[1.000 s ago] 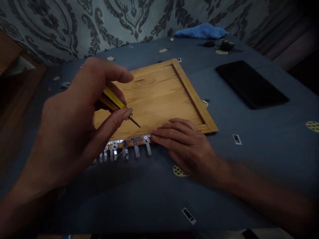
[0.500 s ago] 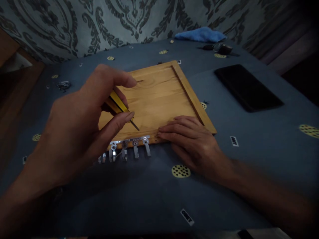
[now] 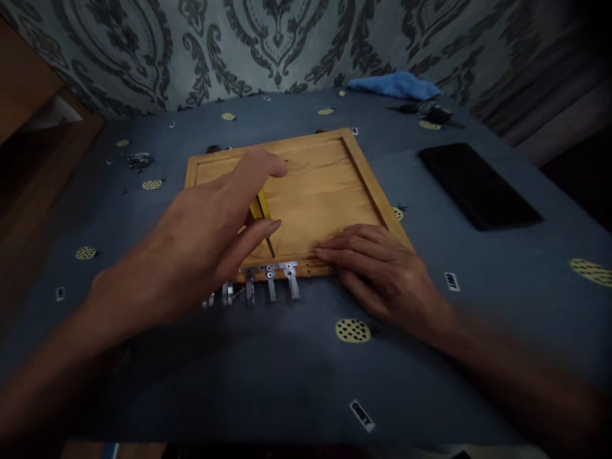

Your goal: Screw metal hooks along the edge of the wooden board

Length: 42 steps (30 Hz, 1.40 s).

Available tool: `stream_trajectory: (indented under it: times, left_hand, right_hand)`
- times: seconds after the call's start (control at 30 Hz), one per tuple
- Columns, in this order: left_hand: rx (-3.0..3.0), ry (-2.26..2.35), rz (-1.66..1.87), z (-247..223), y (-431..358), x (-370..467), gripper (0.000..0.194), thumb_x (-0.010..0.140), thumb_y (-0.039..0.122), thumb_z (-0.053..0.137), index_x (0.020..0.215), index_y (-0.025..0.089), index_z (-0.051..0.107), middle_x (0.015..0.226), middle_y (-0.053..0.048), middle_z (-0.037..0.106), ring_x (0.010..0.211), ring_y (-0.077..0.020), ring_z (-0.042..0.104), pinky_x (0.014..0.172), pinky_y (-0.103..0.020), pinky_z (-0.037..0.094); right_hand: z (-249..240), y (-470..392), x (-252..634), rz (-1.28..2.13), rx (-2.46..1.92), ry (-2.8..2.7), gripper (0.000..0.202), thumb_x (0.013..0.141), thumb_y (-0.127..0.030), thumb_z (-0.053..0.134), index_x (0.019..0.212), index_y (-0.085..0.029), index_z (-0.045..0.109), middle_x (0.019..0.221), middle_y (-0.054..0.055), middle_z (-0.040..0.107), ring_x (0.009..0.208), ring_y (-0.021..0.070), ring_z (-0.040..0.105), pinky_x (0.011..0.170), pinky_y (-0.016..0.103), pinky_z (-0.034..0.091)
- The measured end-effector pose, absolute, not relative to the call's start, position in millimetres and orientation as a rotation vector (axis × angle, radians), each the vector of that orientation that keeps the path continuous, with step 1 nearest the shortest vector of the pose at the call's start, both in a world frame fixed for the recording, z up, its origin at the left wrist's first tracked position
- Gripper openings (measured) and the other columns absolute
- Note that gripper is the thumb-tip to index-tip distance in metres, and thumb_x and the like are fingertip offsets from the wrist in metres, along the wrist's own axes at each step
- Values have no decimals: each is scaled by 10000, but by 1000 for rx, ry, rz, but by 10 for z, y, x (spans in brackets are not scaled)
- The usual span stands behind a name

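Note:
My left hand is closed around a yellow-handled screwdriver, its thin metal shaft pointing down over the wooden board. The raised-rim wooden board lies on the table. Along its near edge runs a metal hook rail with several hooks hanging over the side; screw heads show on it. The screwdriver's tip is just above the rail, and I cannot tell whether it touches. My right hand lies flat on the board's near right corner, fingers stretched out beside small holes in the edge, holding nothing.
A black phone lies to the right of the board. At the back right are a blue cloth and a dark tool. A small heap of metal pieces sits at the left, near a wooden cabinet.
The screwdriver in my left hand has become more upright, its tip nearer the rail. My right hand stays on the board. The whole view has shifted slightly.

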<state>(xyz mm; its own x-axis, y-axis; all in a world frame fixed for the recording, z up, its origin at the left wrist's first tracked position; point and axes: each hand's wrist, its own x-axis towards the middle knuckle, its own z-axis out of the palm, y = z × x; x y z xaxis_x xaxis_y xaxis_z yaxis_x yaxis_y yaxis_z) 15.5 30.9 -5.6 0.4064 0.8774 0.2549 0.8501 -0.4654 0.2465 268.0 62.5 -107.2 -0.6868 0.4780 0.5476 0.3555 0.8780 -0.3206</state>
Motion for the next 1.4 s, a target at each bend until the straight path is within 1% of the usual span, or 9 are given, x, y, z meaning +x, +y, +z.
stream_trajectory:
  times: [0.17, 0.33, 0.47, 0.53, 0.67, 0.8, 0.87, 1.13, 1.4]
  left_hand:
    - [2541, 1509, 488, -50, 289, 153, 367, 989, 300, 459, 1351, 282, 401, 1166, -30, 628, 869, -165, 650, 733, -274, 514]
    - [2474, 1488, 526, -45, 316, 173, 389, 960, 238, 479, 1342, 262, 406, 968, -12, 651, 721, -170, 601, 650, -285, 473]
    - [2409, 1506, 599, -62, 352, 162, 380, 936, 186, 540, 1300, 217, 435, 814, 12, 597, 670, -165, 568, 591, -278, 407]
    - [2417, 1483, 640, -83, 372, 139, 351, 940, 176, 549, 1277, 184, 450, 798, 17, 570, 674, -155, 553, 607, -277, 395]
    - [2407, 1444, 697, -132, 427, 86, 339, 944, 194, 558, 1267, 193, 457, 735, 42, 533, 671, -148, 538, 623, -274, 376]
    - [2386, 1447, 700, -153, 483, 42, 334, 933, 228, 569, 1250, 195, 469, 691, 49, 512, 711, -166, 558, 660, -280, 391]
    - [2389, 1441, 697, -153, 503, 12, 343, 923, 223, 573, 1249, 188, 473, 737, 36, 543, 743, -168, 568, 689, -282, 406]
    - [2371, 1533, 733, -89, 585, -251, 378, 923, 298, 553, 1269, 165, 482, 851, -9, 630, 792, -179, 600, 754, -304, 429]
    - [2200, 1515, 771, -52, 809, -637, 287, 862, 246, 540, 1137, 161, 535, 817, -18, 643, 700, -159, 644, 646, -280, 463]
  right_hand:
    - [-985, 642, 2620, 412, -653, -2292, 308, 953, -105, 553, 1244, -164, 637, 1005, 83, 737, 910, 191, 691, 776, 342, 579]
    - [-726, 626, 2369, 728, -737, -2285, 527, 963, -217, 570, 1474, -220, 440, 1164, 87, 712, 831, 151, 696, 655, 271, 589]
    - [-655, 686, 2143, 784, -625, -2256, 597, 927, -240, 599, 1491, -192, 406, 875, 18, 704, 711, 154, 658, 623, 282, 567]
    - [-686, 728, 2075, 852, -620, -2219, 589, 913, -199, 574, 1479, -182, 411, 871, 14, 692, 731, 153, 659, 644, 285, 556]
    - [-777, 778, 2014, 1087, -691, -2128, 520, 870, -193, 602, 1380, -166, 502, 916, 32, 696, 781, 151, 662, 698, 281, 532]
    - [-874, 784, 1961, 1219, -757, -2154, 148, 896, -284, 586, 930, -159, 658, 757, 17, 656, 669, 136, 609, 617, 260, 487]
    - [-925, 792, 1935, 1215, -762, -2181, 207, 914, -327, 563, 836, -158, 654, 714, 17, 643, 632, 134, 589, 585, 260, 481]
    - [-887, 913, 2029, 853, -903, -2308, 228, 920, -245, 566, 1061, -171, 729, 967, 63, 740, 862, 195, 661, 782, 310, 488]
    - [-887, 971, 2046, 531, -935, -2569, 210, 929, -164, 554, 973, -161, 759, 882, 75, 732, 789, 185, 657, 701, 271, 434]
